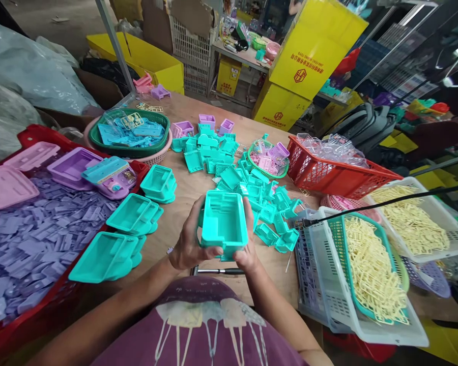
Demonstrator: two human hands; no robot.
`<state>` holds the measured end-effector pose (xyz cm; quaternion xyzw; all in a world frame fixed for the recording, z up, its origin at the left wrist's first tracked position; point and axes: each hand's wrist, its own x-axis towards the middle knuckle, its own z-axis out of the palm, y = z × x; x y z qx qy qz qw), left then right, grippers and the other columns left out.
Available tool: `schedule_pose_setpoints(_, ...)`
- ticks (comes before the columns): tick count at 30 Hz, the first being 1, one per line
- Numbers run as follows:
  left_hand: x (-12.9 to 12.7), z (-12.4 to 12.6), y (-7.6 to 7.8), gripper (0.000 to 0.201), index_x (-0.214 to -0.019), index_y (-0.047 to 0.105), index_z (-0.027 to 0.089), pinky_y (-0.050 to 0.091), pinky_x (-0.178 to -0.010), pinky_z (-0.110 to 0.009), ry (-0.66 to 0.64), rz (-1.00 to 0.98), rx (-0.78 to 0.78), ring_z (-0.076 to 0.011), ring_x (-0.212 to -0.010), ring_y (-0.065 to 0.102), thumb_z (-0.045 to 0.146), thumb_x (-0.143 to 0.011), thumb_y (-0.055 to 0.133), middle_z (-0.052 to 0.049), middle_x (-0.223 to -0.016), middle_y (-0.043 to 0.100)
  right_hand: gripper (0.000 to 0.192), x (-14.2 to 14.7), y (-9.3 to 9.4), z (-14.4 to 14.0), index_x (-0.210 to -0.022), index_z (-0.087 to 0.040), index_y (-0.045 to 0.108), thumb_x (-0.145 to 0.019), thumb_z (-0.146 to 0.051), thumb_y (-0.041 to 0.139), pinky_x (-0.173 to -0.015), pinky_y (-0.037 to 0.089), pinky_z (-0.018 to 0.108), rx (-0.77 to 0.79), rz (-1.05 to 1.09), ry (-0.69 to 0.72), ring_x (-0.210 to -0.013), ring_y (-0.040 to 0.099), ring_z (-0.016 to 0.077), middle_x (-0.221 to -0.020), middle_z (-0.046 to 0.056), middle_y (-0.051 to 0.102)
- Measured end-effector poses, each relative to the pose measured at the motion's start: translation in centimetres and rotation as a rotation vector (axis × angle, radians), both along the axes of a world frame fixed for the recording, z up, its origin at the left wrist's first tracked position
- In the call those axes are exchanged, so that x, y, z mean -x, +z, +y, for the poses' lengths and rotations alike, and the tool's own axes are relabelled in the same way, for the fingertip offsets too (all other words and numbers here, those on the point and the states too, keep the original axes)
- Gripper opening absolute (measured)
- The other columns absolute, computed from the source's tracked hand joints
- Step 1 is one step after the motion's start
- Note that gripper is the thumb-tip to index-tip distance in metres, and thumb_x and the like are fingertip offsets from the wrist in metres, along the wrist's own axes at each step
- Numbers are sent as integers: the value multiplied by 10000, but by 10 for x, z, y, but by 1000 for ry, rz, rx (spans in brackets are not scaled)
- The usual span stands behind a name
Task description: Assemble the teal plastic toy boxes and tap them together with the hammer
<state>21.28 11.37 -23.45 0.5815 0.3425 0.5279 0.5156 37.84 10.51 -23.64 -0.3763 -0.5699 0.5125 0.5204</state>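
Note:
A turquoise plastic toy box (225,221), hollow and with its opening facing me, is held up above the table between both hands. My left hand (189,239) grips its left side, the thumb at the lower edge. On the right side my right hand (249,244) holds it the same way. Beyond it lies a heap of turquoise plastic parts (232,178) on the wooden table (168,223). To the left stand several nested turquoise shells (107,254). A tool with a dark handle (221,271), perhaps a hammer, lies near the table's front edge.
A red crate (141,170) of purple pieces stands at the left, a green basket (164,119) of blue parts behind it. At the right are a red basket (339,178) of clear bags and white baskets (370,330) of cream frames. A black cable (366,207) crosses there.

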Motion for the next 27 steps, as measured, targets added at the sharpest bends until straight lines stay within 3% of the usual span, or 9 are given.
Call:
schedule_pose_setpoints(4, -8, -3, -1, 1078, -1563, 211, 260, 430, -1109, -458, -63, -152, -66, -387, -1367, 444, 583, -714, 792, -125, -1517, 441, 1072, -1, -3, -5, -1573, -356, 109, -745, -679, 706, -1171, 336, 606, -134, 232, 4, -1469, 320, 397, -1629, 91, 262)
schedule_pose_setpoints(8, -12, -3, -3, 1095, -1551, 267, 260, 437, -1100, -522, -94, -290, -66, -403, -1353, 463, 546, -662, 840, -148, -1502, 465, 1057, -4, -1, -5, -1558, -430, 131, -714, -689, 713, -1158, 345, 617, -156, 204, 35, -1461, 343, 383, -1631, 45, 264)
schedule_pose_setpoints(11, -10, -3, -3, 1087, -1538, 307, 274, 431, -1102, -539, -104, -356, -70, -410, -1348, 468, 503, -637, 870, -140, -1483, 490, 1085, -5, -1, -4, -1557, -439, 124, -687, -705, 715, -1152, 358, 612, -162, 197, 25, -1429, 399, 370, -1566, 46, 382)
schedule_pose_setpoints(13, -9, -3, -4, 1087, -1542, 301, 282, 419, -1114, -539, -128, -359, -73, -409, -1354, 461, 470, -640, 878, -139, -1488, 484, 1113, -5, -2, -4, -1561, -421, 116, -674, -719, 720, -1155, 353, 607, -164, 185, 13, -1407, 429, 373, -1525, 58, 435)
schedule_pose_setpoints(17, -8, -5, -8, 1115, -1541, 296, 264, 385, -1134, -565, -129, -364, -62, -424, -1373, 428, 459, -618, 890, -154, -1507, 452, 1053, -2, -1, -5, -1537, -444, 156, -684, -748, 694, -1164, 335, 599, -190, 128, -7, -1451, 360, 366, -1611, 4, 294)
schedule_pose_setpoints(22, -9, -7, -12, 1156, -1543, 285, 259, 416, -1097, -580, -107, -355, -39, -428, -1355, 443, 478, -590, 903, -165, -1500, 446, 1189, -4, 5, -5, -1573, -329, 123, -643, -792, 702, -1156, 357, 598, -150, 56, 20, -1416, 401, 387, -1590, 91, 337)
schedule_pose_setpoints(27, -8, -6, -10, 1105, -1543, 308, 288, 406, -1119, -579, -86, -325, -41, -426, -1368, 436, 547, -627, 869, -135, -1497, 467, 1144, -9, 5, -4, -1564, -360, 155, -650, -811, 674, -1159, 353, 598, -155, 7, -3, -1402, 424, 384, -1568, 68, 374)
